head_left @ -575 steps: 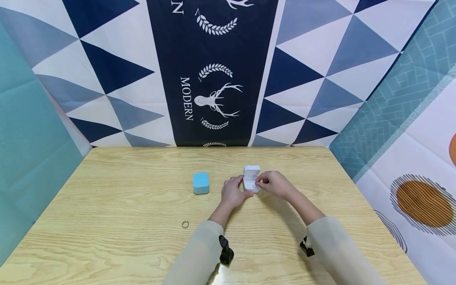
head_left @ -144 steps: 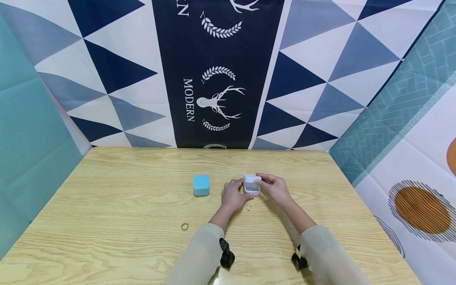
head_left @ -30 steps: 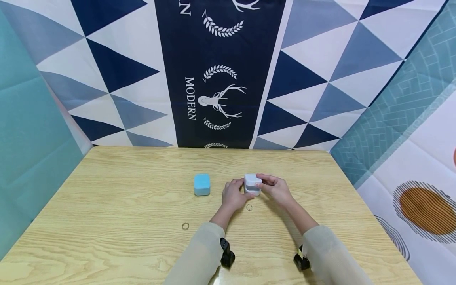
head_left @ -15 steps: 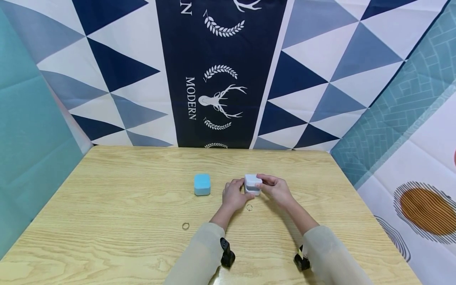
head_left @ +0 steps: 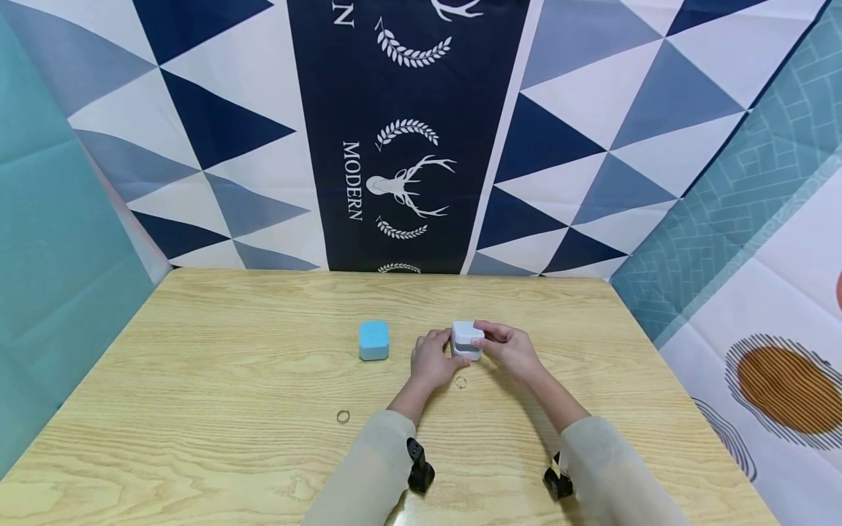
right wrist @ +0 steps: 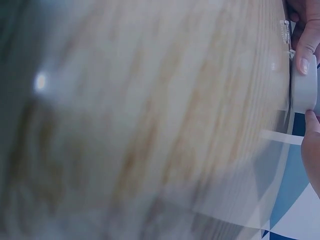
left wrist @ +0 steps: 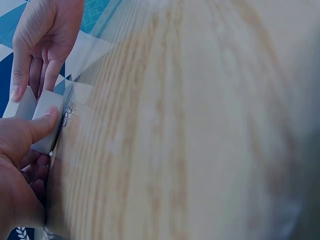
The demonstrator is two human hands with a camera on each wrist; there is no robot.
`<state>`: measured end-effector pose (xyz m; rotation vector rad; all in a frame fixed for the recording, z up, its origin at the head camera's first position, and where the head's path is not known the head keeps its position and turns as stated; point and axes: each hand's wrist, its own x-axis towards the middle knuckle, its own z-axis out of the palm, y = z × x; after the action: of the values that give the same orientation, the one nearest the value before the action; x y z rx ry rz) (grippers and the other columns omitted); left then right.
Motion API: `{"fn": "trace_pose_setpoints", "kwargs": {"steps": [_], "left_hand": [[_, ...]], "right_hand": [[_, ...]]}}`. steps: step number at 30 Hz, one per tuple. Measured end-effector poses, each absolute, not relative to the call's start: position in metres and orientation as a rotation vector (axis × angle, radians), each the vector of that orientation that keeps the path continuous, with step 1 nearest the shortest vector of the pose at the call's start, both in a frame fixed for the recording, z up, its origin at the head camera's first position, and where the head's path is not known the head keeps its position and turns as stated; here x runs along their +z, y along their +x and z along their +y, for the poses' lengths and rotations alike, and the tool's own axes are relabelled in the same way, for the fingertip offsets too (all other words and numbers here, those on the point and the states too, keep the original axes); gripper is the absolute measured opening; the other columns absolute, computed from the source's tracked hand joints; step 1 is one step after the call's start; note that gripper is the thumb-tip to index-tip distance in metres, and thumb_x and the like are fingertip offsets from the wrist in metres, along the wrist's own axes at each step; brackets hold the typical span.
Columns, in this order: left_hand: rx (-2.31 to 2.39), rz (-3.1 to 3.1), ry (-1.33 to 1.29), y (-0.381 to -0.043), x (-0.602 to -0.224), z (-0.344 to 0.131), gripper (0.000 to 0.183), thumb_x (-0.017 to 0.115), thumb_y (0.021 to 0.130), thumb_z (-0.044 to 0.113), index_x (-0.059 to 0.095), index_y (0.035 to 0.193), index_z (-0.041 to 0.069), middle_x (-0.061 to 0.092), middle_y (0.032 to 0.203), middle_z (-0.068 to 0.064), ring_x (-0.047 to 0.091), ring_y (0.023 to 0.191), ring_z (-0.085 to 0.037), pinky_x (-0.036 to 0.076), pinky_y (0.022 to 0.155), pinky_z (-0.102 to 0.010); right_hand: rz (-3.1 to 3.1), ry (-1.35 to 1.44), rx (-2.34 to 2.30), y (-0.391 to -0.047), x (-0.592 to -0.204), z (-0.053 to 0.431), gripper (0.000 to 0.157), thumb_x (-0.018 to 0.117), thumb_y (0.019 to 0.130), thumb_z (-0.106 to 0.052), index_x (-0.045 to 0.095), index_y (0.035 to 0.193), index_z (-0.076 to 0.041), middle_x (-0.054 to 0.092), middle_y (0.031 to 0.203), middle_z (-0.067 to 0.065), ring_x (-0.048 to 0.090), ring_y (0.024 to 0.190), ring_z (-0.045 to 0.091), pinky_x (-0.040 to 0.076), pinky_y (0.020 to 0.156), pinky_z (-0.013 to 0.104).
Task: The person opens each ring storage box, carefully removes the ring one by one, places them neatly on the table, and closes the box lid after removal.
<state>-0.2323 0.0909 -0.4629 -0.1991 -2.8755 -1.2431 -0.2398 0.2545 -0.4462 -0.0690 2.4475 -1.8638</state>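
Note:
A small white ring box [head_left: 464,331] stands on the wooden table, its lid tilted partway down with a grey gap at the front. My left hand [head_left: 430,358] holds the base [left wrist: 48,112] from the left, thumb along its front. From the right, my right hand [head_left: 513,348] pinches the lid [left wrist: 21,106] between thumb and fingers. Just in front of the box lies a ring [head_left: 460,383] with a small bright setting. The box interior is hidden from view. In the right wrist view the base [right wrist: 303,92] shows at the right edge.
Left of the white box stands a light blue box [head_left: 373,340], its lid down. A plain band ring [head_left: 343,416] lies nearer the front left of the table [head_left: 230,394]. Patterned cloth [head_left: 395,73] hangs behind the far edge.
Earlier the lid stood upright with my right fingers inside the box. Afterwards a ring appeared on the table in front, and the lid has swung down. The last second shows almost no motion.

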Motion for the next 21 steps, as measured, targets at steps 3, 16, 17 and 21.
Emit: {"fn": "trace_pose_setpoints", "kwargs": {"steps": [3, 16, 17, 21], "left_hand": [[-1.244, -2.876, -0.201, -0.2320, -0.4625, 0.0909, 0.066, 0.073, 0.078, 0.037, 0.051, 0.135, 0.011, 0.054, 0.133, -0.005, 0.047, 0.110, -0.023, 0.039, 0.094, -0.039], [-1.238, -2.876, -0.206, -0.2316, -0.4606, 0.0907, 0.065, 0.073, 0.079, 0.035, 0.051, 0.134, 0.010, 0.055, 0.131, -0.006, 0.048, 0.109, -0.023, 0.039, 0.093, -0.038], [-1.237, -2.878, -0.206, -0.2315, -0.4605, 0.0908, 0.065, 0.073, 0.079, 0.035, 0.051, 0.135, 0.010, 0.055, 0.132, -0.006, 0.048, 0.109, -0.023, 0.039, 0.094, -0.038], [-1.240, -2.884, -0.203, -0.2310, -0.4597, 0.0907, 0.064, 0.073, 0.080, 0.035, 0.051, 0.135, 0.011, 0.054, 0.132, -0.006, 0.047, 0.109, -0.023, 0.038, 0.094, -0.039]], "right_hand": [[2.440, -0.065, -1.875, -0.2401, -0.4468, 0.2547, 0.046, 0.068, 0.085, -0.012, 0.055, 0.126, 0.004, 0.053, 0.134, 0.019, 0.055, 0.110, 0.001, 0.045, 0.085, 0.010], [2.450, -0.124, -1.862, -0.2409, -0.4474, 0.2563, 0.043, 0.065, 0.086, -0.006, 0.054, 0.126, 0.007, 0.052, 0.134, 0.021, 0.047, 0.126, 0.026, 0.043, 0.087, 0.010], [2.450, -0.123, -1.860, -0.2408, -0.4473, 0.2561, 0.043, 0.065, 0.086, -0.006, 0.054, 0.126, 0.007, 0.052, 0.134, 0.021, 0.046, 0.127, 0.027, 0.043, 0.087, 0.010], [2.453, -0.114, -1.850, -0.2410, -0.4476, 0.2560, 0.042, 0.065, 0.087, -0.006, 0.055, 0.126, 0.006, 0.052, 0.135, 0.020, 0.046, 0.127, 0.026, 0.043, 0.087, 0.010]]}}
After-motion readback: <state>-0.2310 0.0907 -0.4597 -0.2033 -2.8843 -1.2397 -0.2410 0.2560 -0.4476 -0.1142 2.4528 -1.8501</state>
